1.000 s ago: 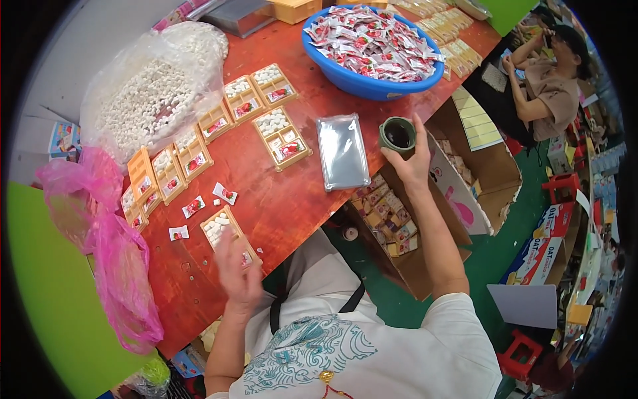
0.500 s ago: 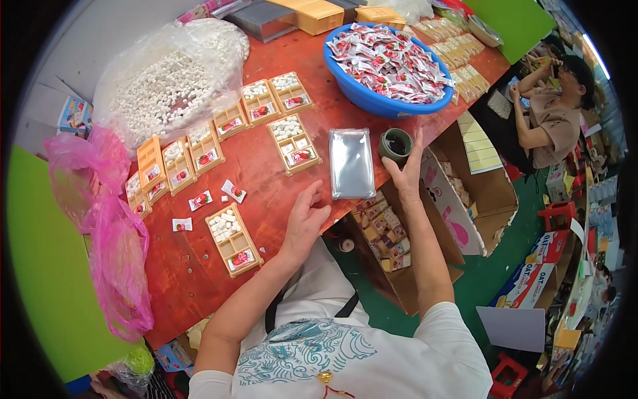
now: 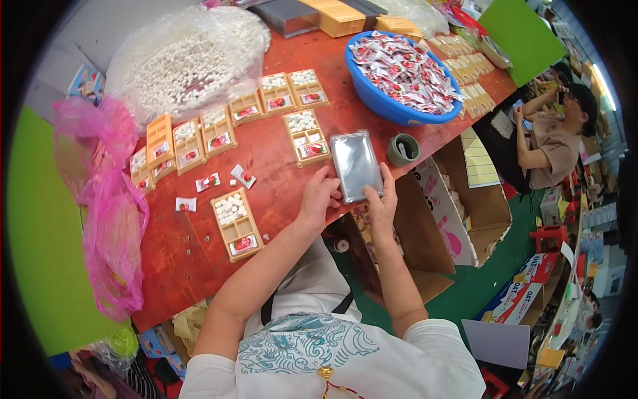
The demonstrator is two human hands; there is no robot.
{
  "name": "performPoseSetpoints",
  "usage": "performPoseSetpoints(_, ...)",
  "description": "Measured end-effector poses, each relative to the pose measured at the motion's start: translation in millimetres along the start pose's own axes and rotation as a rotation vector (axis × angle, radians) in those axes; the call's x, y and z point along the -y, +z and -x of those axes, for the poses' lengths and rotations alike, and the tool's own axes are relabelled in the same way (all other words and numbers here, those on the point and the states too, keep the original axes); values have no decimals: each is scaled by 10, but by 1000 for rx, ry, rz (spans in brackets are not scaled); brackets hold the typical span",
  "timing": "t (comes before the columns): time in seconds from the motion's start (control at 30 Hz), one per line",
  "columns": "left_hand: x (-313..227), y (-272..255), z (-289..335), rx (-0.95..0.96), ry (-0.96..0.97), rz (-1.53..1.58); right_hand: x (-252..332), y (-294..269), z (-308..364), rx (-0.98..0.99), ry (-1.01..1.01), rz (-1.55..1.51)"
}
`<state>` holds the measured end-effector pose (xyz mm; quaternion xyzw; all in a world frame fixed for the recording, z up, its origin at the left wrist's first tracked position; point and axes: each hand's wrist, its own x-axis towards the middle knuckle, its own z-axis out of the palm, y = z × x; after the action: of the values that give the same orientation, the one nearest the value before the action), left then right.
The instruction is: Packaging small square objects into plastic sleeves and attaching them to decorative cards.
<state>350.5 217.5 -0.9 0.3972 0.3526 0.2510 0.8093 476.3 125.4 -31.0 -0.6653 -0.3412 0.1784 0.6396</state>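
A stack of clear plastic lids (image 3: 355, 159) lies on the red table in front of me. My right hand (image 3: 382, 205) grips its lower right corner, thumb on top and fingers along the side. My left hand (image 3: 320, 197) has its bent fingers closed against the lower left edge. Just right of the stack stands a dark green cup (image 3: 403, 149) with something dark inside. To the left is a tan compartment tray (image 3: 228, 230) holding white marshmallow-like pieces and a red-and-white sachet. Another filled tray (image 3: 319, 143) sits beside the stack.
Several more trays (image 3: 219, 133) form a row farther left. Behind them lies a clear bag of white pieces (image 3: 193, 60). A blue basin (image 3: 372, 100) heaped with sachets stands at the far right. Open cardboard boxes (image 3: 425, 236) are below the table edge; a seated person (image 3: 551, 133) is beyond.
My right hand has left the green cup and moved left onto the stack of lids. My left hand has closed in on the stack, which has turned slightly.
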Motion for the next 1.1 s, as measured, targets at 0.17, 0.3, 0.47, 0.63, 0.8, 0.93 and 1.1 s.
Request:
performPoseSetpoints(0.17,0,-17,185,29,-38,22,246,14,240,-2,237,-610)
performPoseSetpoints(0.3,72,-33,322,8,115,-82,233,56,425,-80,199,-681)
performPoseSetpoints(0.47,137,-75,459,-21,268,-104,214,184,592,-56,156,-776)
performPoseSetpoints(0.63,123,-146,630,41,166,123,350,232,723,4,191,-824)
performPoseSetpoints(0.8,32,-138,884,193,251,270,511,261,875,168,285,-870)
performPoseSetpoints(0.93,14,-236,973,204,152,354,402,237,927,291,195,-425)
performPoseSetpoints(1.1,-13,-276,1044,149,178,330,705,195,770,313,-207,123)
